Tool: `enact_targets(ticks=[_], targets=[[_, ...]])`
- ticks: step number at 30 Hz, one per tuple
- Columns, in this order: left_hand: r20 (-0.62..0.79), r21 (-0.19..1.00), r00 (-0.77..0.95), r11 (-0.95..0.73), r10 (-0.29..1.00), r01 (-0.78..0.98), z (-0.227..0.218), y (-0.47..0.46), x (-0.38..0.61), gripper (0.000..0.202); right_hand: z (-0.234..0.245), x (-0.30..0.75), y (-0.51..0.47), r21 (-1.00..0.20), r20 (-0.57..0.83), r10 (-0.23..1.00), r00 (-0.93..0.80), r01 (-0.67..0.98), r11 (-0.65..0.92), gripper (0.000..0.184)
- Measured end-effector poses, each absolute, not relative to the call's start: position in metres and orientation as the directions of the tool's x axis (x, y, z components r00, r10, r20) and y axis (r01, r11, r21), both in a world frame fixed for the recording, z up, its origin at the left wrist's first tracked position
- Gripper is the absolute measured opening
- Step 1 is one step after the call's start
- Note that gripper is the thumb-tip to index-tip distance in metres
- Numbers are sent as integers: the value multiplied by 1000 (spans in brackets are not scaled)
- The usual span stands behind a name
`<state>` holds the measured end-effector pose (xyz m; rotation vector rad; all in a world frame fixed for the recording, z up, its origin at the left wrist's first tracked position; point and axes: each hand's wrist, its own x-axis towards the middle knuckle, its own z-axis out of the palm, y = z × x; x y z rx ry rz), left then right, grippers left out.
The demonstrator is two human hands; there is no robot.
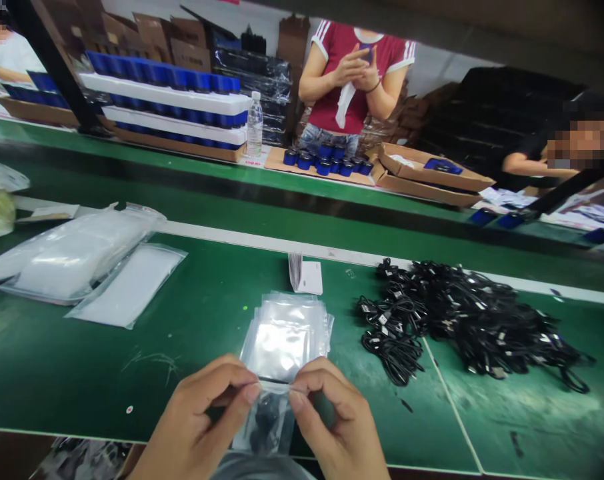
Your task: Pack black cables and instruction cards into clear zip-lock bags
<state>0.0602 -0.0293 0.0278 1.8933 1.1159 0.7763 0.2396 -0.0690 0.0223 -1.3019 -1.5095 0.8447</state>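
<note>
Both my hands pinch the top edge of a small clear plastic bag (pixel 266 421) with a coiled black cable inside it, low over the near edge of the green table (pixel 207 320). My left hand (pixel 197 427) grips the bag's left corner, my right hand (pixel 339 427) the right corner, fingers closed. Just beyond lies a stack of empty clear bags (pixel 287 333). A large heap of coiled black cables (pixel 472 320) lies to the right. A small pile of white cards (pixel 306 275) sits behind the bags.
Big clear packs of bags (pixel 77 257) lie at the left. Across a green conveyor (pixel 282 207) a person in a red shirt (pixel 357 73) handles something above blue caps (pixel 327 160) and cardboard trays (pixel 432 173). A water bottle (pixel 255 125) and stacked blue-and-white trays (pixel 167 100) stand there.
</note>
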Motion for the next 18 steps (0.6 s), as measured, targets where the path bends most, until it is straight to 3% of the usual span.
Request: enact_targets(ticks=[8, 18], targets=[[99, 871, 439, -292, 893, 396, 25, -31, 65, 15, 24, 238, -70, -943, 199, 980, 21, 277, 185, 13], [59, 835, 494, -314, 867, 451, 29, -33, 66, 18, 23, 232, -68, -928, 178, 984, -21, 329, 175, 14]])
